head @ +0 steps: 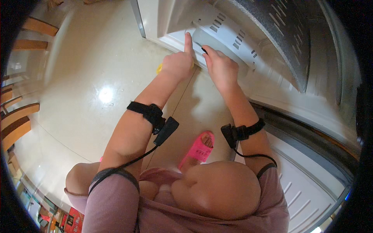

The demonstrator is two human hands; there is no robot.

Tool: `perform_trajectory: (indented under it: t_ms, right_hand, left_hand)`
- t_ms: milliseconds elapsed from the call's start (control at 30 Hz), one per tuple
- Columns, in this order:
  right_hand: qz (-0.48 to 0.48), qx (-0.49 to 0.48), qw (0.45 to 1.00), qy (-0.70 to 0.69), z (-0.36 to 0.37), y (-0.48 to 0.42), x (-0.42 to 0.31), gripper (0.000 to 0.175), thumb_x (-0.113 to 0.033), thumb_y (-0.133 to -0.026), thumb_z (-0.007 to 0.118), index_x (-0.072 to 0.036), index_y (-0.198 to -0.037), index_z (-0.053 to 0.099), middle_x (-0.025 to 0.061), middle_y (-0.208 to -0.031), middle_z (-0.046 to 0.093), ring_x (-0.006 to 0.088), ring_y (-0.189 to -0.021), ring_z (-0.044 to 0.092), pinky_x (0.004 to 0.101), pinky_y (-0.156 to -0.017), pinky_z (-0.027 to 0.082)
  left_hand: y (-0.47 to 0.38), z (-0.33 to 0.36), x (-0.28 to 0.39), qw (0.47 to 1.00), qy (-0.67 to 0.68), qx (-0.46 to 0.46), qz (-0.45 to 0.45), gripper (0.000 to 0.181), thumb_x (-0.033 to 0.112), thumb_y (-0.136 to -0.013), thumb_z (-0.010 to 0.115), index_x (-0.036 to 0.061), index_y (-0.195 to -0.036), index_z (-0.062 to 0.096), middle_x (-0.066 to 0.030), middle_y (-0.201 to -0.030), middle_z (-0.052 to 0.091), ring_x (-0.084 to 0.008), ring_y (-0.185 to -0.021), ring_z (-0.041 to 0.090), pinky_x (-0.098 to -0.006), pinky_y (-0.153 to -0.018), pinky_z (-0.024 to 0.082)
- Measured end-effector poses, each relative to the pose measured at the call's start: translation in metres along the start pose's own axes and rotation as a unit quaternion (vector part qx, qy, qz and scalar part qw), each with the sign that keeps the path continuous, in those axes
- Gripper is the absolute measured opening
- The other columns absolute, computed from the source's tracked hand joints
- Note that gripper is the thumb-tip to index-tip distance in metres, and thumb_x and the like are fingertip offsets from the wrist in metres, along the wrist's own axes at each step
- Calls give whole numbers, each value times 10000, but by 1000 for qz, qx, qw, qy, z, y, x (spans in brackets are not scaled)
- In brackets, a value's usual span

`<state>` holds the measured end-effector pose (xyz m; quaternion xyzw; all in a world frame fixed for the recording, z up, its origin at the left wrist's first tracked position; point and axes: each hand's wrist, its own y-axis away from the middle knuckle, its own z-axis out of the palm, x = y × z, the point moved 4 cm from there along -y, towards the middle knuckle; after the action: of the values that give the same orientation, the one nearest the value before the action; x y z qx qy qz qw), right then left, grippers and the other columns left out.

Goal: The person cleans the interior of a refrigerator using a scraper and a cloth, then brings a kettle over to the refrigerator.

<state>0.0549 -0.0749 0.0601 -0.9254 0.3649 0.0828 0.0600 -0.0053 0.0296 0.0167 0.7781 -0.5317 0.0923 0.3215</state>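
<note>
My left hand [179, 62] reaches to the lower part of an open refrigerator compartment, its index finger extended toward the white inner wall [179, 36]. The other fingers are curled. Something yellow [159, 68] shows on both sides of this hand; whether it is held or lies beyond is not clear. To the right, my right hand [223, 68] pinches a small black object [204, 50] between thumb and fingertips. Just beyond the fingertips is a pale, translucent patch [215, 43] in front of the slotted white panel [230, 35]; its material is unclear.
A dark, frosty-edged shelf or drawer [279, 38] overhangs at upper right. The open refrigerator door [303, 180], with a dark gasket, is at lower right. A pink slipper [199, 150] is on my foot on the tiled floor [78, 58]. Wooden chair parts [20, 116] line the left.
</note>
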Motion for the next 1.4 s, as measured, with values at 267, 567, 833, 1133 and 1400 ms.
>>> perform_trajectory:
  t_ms: [267, 567, 833, 1133, 1400]
  right_hand:
    - [-17, 11, 998, -68, 1, -8, -1, 184, -239, -825, 522, -127, -949, 601, 124, -777, 613, 323, -694, 595, 422, -607, 479]
    - [20, -3, 992, -126, 6, -12, 1, 214, -254, -825, 518, -149, -987, 612, 143, -789, 616, 348, -700, 588, 434, -620, 471]
    - [40, 46, 991, -121, 19, -1, -2, 225, -240, -833, 517, -141, -1015, 606, 143, -805, 607, 344, -693, 583, 409, -600, 472]
    - [104, -11, 938, -332, 20, -7, 16, 228, -218, -817, 555, -82, -986, 623, 158, -734, 617, 229, -592, 587, 308, -579, 453]
    - [85, -61, 943, -317, 24, -22, 27, 231, -239, -804, 569, -77, -952, 642, 161, -727, 617, 195, -607, 592, 299, -601, 456]
  left_hand:
    - [4, 3, -5, 1000, 11, -7, -6, 974, 59, -669, 554, 35, -1330, -160, -235, -797, 610, -368, -697, 606, -442, -619, 476]
    - [0, 6, -3, 999, 27, 17, 7, 1011, 71, -650, 574, 34, -1324, -178, -242, -769, 605, -370, -675, 602, -443, -594, 472]
    - [2, 6, -4, 999, 31, 6, -1, 976, 127, -693, 566, 10, -1323, -169, -192, -790, 620, -342, -699, 608, -410, -628, 479]
    - [4, 0, -5, 1000, 14, -7, 4, 1022, 165, -664, 610, 54, -1338, -150, -191, -803, 619, -338, -711, 607, -402, -632, 479]
    - [2, 6, -7, 1000, 26, 13, -2, 1012, 193, -681, 609, 44, -1336, -149, -191, -804, 619, -343, -704, 606, -415, -629, 474]
